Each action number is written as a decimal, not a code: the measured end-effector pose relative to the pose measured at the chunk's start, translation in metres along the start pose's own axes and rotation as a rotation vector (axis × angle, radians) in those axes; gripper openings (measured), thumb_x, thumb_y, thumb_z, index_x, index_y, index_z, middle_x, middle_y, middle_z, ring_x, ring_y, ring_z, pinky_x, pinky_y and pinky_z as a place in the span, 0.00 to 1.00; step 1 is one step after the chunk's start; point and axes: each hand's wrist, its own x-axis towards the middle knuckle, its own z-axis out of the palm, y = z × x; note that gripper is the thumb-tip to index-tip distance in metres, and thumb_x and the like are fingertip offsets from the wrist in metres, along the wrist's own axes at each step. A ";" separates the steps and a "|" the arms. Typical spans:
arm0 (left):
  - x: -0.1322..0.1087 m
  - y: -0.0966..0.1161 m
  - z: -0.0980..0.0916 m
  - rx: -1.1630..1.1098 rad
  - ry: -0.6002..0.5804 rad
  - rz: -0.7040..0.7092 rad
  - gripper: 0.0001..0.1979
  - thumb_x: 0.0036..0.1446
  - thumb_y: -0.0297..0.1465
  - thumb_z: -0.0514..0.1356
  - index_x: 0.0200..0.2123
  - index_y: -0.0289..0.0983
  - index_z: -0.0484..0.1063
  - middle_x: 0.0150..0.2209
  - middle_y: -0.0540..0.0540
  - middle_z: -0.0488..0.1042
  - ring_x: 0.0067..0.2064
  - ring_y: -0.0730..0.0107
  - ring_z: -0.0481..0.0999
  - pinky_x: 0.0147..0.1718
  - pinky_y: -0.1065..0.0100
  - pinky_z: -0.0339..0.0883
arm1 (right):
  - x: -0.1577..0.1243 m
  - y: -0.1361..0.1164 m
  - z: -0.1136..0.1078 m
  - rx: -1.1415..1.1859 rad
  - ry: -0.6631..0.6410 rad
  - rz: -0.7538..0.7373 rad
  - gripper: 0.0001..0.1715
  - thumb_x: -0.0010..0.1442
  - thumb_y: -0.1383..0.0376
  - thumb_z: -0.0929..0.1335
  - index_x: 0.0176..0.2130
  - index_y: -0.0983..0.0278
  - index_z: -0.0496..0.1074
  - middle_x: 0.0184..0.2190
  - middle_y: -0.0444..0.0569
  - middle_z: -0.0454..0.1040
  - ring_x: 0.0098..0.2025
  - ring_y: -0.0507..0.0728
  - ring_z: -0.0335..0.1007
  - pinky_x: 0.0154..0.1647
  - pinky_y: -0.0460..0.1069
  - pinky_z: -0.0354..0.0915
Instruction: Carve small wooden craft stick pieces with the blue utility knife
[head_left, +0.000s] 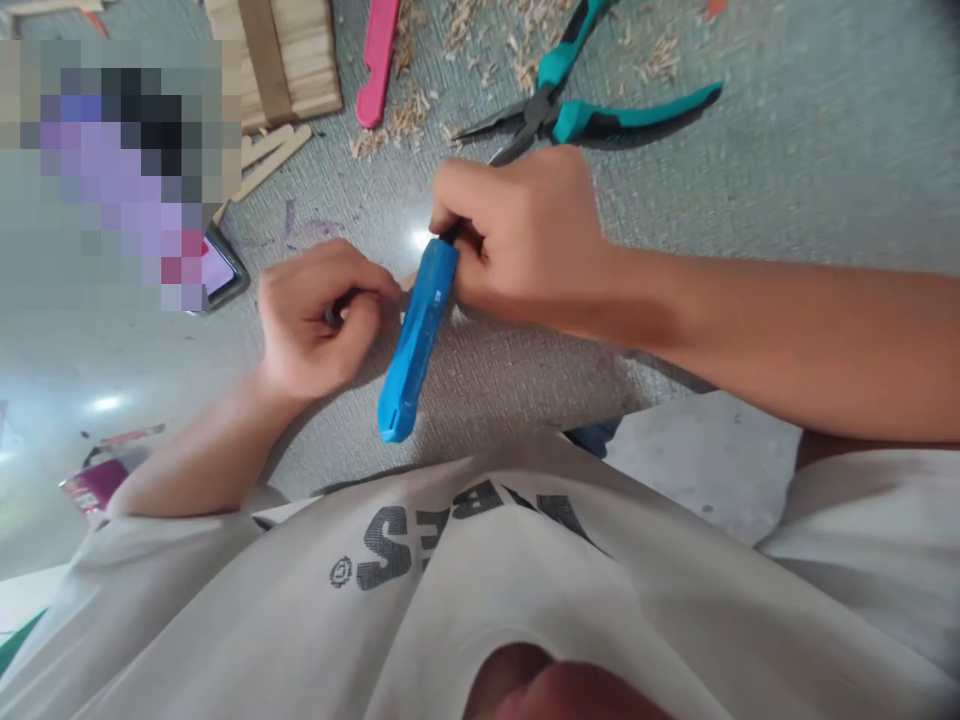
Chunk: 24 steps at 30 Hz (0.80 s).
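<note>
My right hand (525, 225) is closed around the top end of a blue tool (420, 345), which looks like a utility knife. Its long body points down toward my shirt, and no blade shows. To the left, my left hand (322, 315) pinches a thin pale piece, apparently a wooden craft stick (406, 283). Only a short bit of the stick shows between my fingertips and the blue body. Just beyond my right hand lie long-nose pliers (540, 110) with teal and black handles, their jaws spread.
A bundle of craft sticks (311, 60) lies at the back left, with loose sticks (274, 160) beside it. Wood shavings (409, 115) are scattered near a pink plastic tool (377, 60). A phone (221, 268) rests left on the grey table (825, 150); a blurred patch covers part of it.
</note>
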 end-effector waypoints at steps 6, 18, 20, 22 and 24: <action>-0.013 0.015 0.014 0.024 0.047 -0.059 0.19 0.84 0.43 0.63 0.70 0.44 0.75 0.35 0.53 0.84 0.29 0.87 0.71 0.29 0.75 0.62 | -0.001 0.005 0.003 0.045 0.048 0.026 0.13 0.73 0.60 0.68 0.49 0.59 0.82 0.35 0.47 0.82 0.38 0.57 0.71 0.41 0.54 0.54; -0.010 0.002 0.008 0.151 -0.063 0.201 0.21 0.84 0.37 0.59 0.71 0.50 0.85 0.34 0.50 0.75 0.32 0.82 0.68 0.33 0.75 0.64 | 0.000 0.015 0.018 -0.025 0.068 -0.210 0.25 0.81 0.54 0.64 0.65 0.60 0.81 0.44 0.48 0.87 0.43 0.54 0.75 0.51 0.50 0.65; -0.010 0.000 0.008 0.154 -0.062 0.231 0.20 0.84 0.39 0.60 0.69 0.50 0.86 0.34 0.50 0.75 0.32 0.81 0.68 0.34 0.74 0.63 | -0.002 0.016 0.021 -0.100 0.084 -0.341 0.28 0.81 0.56 0.63 0.69 0.60 0.79 0.41 0.48 0.85 0.42 0.54 0.74 0.52 0.51 0.63; -0.010 -0.002 0.009 0.144 -0.057 0.256 0.20 0.83 0.40 0.62 0.69 0.51 0.86 0.34 0.50 0.74 0.32 0.81 0.68 0.34 0.73 0.62 | -0.005 0.019 0.023 -0.152 0.119 -0.441 0.30 0.81 0.55 0.62 0.72 0.59 0.78 0.38 0.47 0.83 0.40 0.53 0.73 0.50 0.53 0.62; -0.011 -0.004 0.010 0.121 -0.052 0.260 0.20 0.83 0.41 0.63 0.70 0.52 0.85 0.33 0.51 0.74 0.33 0.80 0.68 0.35 0.72 0.63 | -0.006 0.022 0.026 -0.180 0.157 -0.496 0.33 0.83 0.52 0.61 0.73 0.60 0.79 0.36 0.47 0.81 0.40 0.53 0.73 0.50 0.53 0.62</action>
